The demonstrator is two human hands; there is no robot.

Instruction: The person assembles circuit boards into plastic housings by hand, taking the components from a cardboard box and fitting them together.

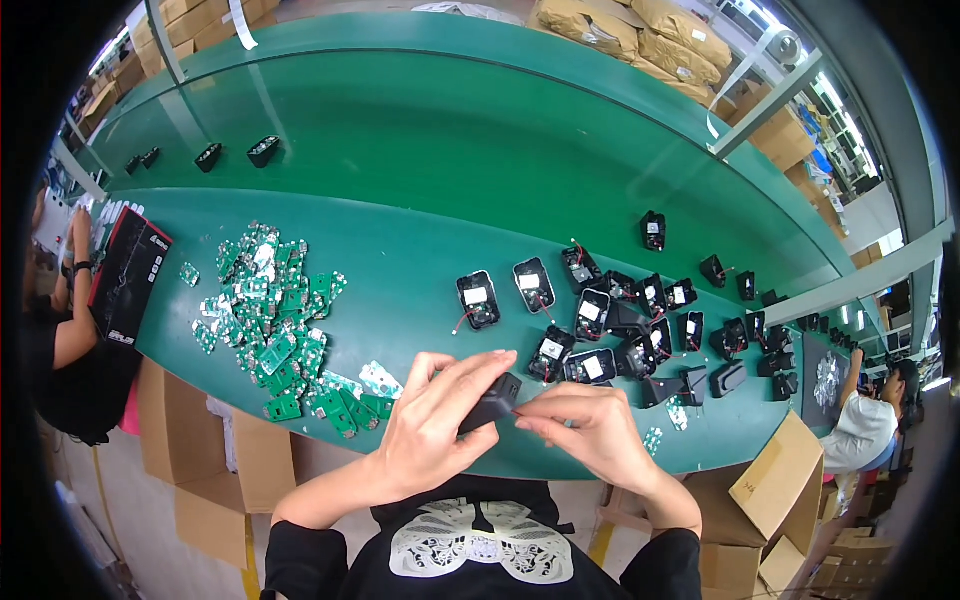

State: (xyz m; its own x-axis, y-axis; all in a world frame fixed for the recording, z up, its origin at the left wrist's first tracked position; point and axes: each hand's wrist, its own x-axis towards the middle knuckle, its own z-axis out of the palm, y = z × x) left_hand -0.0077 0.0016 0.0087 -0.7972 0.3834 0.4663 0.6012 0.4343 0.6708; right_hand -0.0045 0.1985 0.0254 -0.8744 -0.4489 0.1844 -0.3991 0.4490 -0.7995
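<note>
1. So, a cluttered workshop, with a green bench [400,290] bent by the fisheye. The clock is centred on the black casing [497,398], held just above the bench's near edge.
2. The casing is clasped by the left hand [425,415], fingers over the top and thumb below, probably to keep it steady. The right hand's [590,418] thumb and index tips are brought close together at its edge; whether a wire is pinched there can't be told.
3. At 10 o'clock, green circuit boards [285,300] are heaped; at 2, black housings [592,312] are clustered, many laid open side up, red wires showing. Both seem to be kept within easy reach.
4. Cardboard boxes are parked at 9 [270,465] and 4 o'clock [775,475], partly hidden by the bench.
5. Further out, a green belt-like strip [420,150] is seen at 12, and co-workers at 9 [75,340] and 3 [865,425], the left one cut off.
6. The casing's inside is hidden, and the far shelving is too blurry to be made out.
</note>
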